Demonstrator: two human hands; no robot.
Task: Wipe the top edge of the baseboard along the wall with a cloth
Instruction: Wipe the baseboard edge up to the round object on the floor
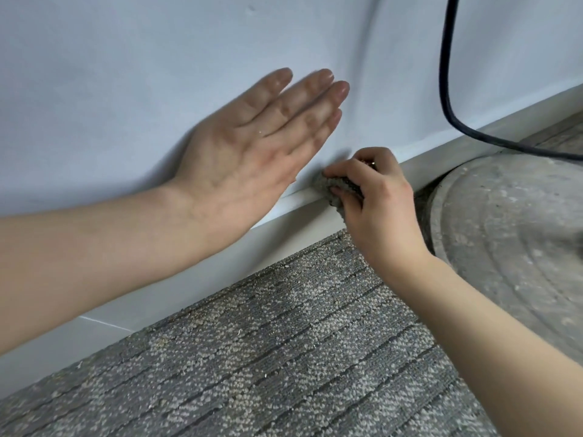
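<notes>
The right hand (pixel 375 197) is clenched around a bunched grey cloth (pixel 336 192), pressing it on the top edge of the white baseboard (pixel 293 216); the left hand (pixel 252 146) lies flat, fingers extended, against the wall (pixel 126 74)

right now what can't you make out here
All in the head view:
- Cloth: mostly hidden inside the right hand, so its size and shape are unclear.
- Baseboard top edge: covered by the left hand and the cloth where they cross it.
- Left fingertips: blurred.
- Black cable: both ends cut off by the frame.
- Round grey disc: cut off at the right edge.
</notes>
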